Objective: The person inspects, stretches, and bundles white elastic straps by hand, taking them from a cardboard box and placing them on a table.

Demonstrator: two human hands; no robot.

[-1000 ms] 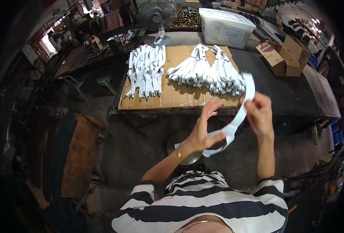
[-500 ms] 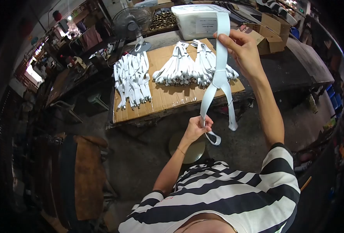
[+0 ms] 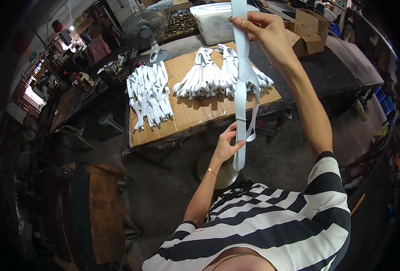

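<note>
A white Y-shaped suspender strap (image 3: 240,97) hangs upright in front of me, turned nearly edge-on, its two lower tails close together. High up, my right hand (image 3: 270,36) pinches its upper band between thumb and fingers; the top end leaves the view. Lower down, my left hand (image 3: 227,144) is closed around one tail, thumb in front and fingers partly hidden behind. Behind it on a cardboard sheet (image 3: 188,115) lie two fanned bundles of white straps (image 3: 200,79) and a flatter pile of white straps (image 3: 149,95) to the left.
The cardboard covers part of a dark worktable (image 3: 326,77). At its back stand a fan (image 3: 145,29), a white plastic tub (image 3: 209,27), a tray of brass-coloured parts (image 3: 182,23) and an open carton (image 3: 310,34). Below are a round stool (image 3: 225,176) and a brown wooden chair (image 3: 105,212).
The suspender strap has been raised and turned from facing me to nearly edge-on. My right hand has moved up and left; my left hand has shifted its hold on the tail.
</note>
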